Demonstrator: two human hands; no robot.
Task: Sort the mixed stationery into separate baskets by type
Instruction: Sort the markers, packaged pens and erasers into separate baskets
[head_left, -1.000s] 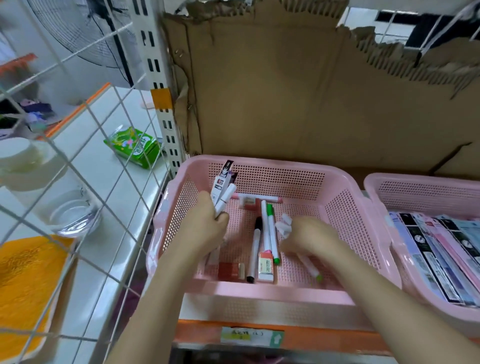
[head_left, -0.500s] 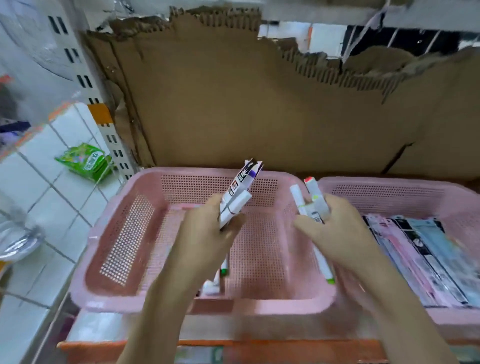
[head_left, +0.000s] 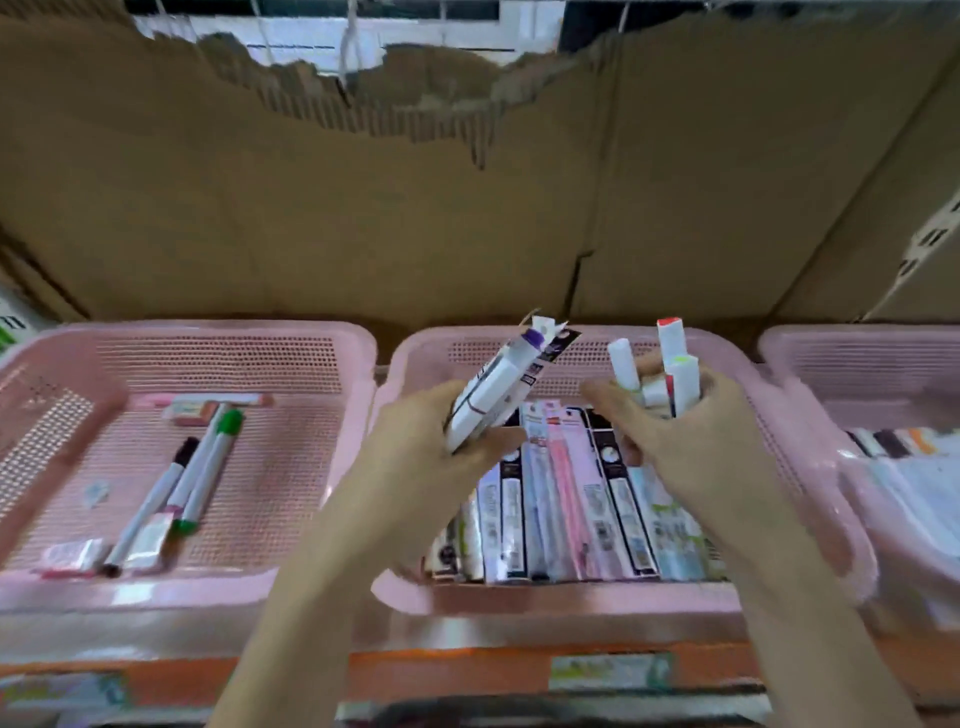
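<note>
My left hand (head_left: 431, 441) grips a bundle of packaged pens and a white marker (head_left: 506, 384), tips pointing up and right. My right hand (head_left: 691, 431) holds several white highlighters (head_left: 670, 364) upright, with red and yellow-green caps showing. Both hands hover over the middle pink basket (head_left: 571, 595), which holds a row of carded pen packs (head_left: 566, 499). The left pink basket (head_left: 130, 587) contains loose markers (head_left: 205, 467), including a green-capped one, plus erasers (head_left: 72, 553) near its front edge.
A third pink basket (head_left: 852, 364) at the right holds flat packs (head_left: 904, 447). Torn brown cardboard (head_left: 467, 197) forms the wall behind the baskets. An orange shelf edge (head_left: 467, 675) with price labels runs below them.
My view and both hands have swung right, from the left basket to above the middle basket. My right hand lifted highlighters out of the left basket and now holds them upright.
</note>
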